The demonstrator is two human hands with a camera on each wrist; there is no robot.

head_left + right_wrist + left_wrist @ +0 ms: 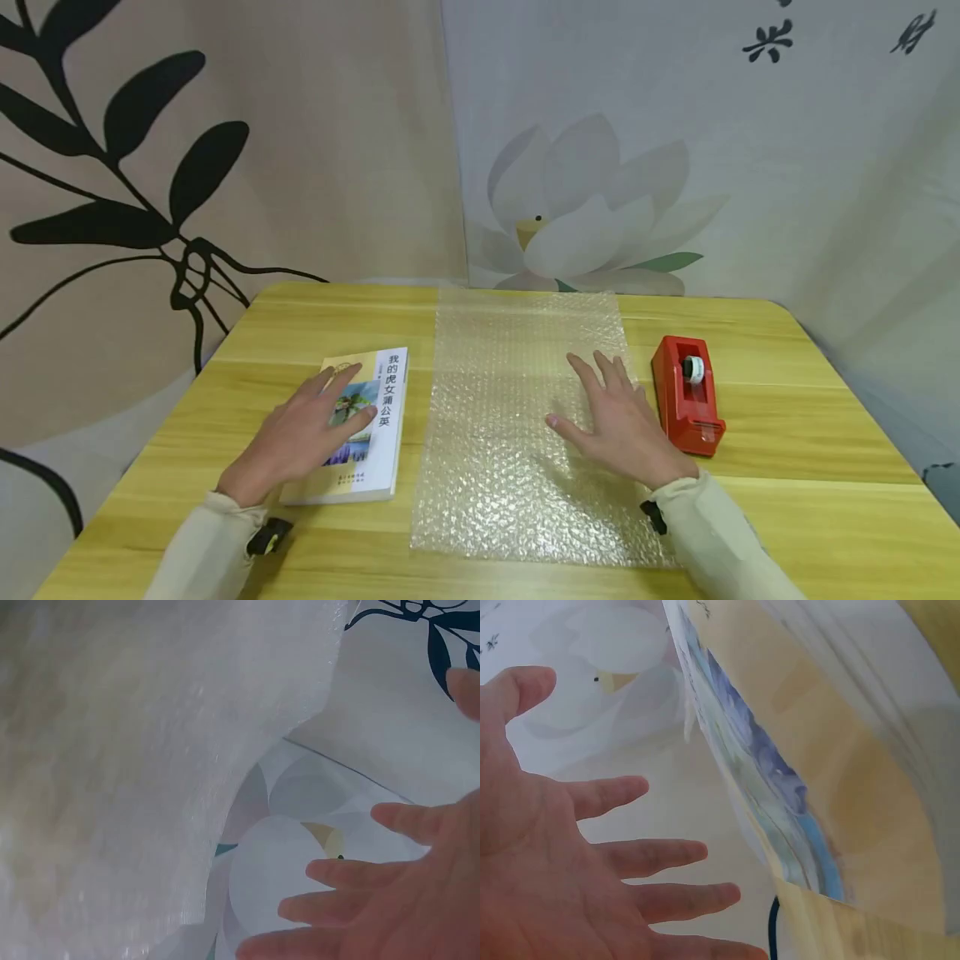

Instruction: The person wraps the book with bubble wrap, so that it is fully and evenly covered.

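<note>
A paperback book (389, 467) with a yellow and white cover lies on the left of the table. Over its left part hovers my left hand (303, 433), fingers spread; the left wrist view shows a gap between the palm (547, 862) and the book (855, 772). To the right of the book a sheet of clear bubble wrap (495, 450) lies flat. My right hand (622, 421) is above its right side, fingers apart and holding nothing. In the right wrist view, the hand (397, 892) is clear of the bubble wrap (135, 765).
A red tape dispenser (684, 408) with a small roll of tape stands just right of the bubble wrap. The wooden table (810, 433) has rounded far corners. Behind it hangs a printed cloth (360, 150) with leaves and a lotus.
</note>
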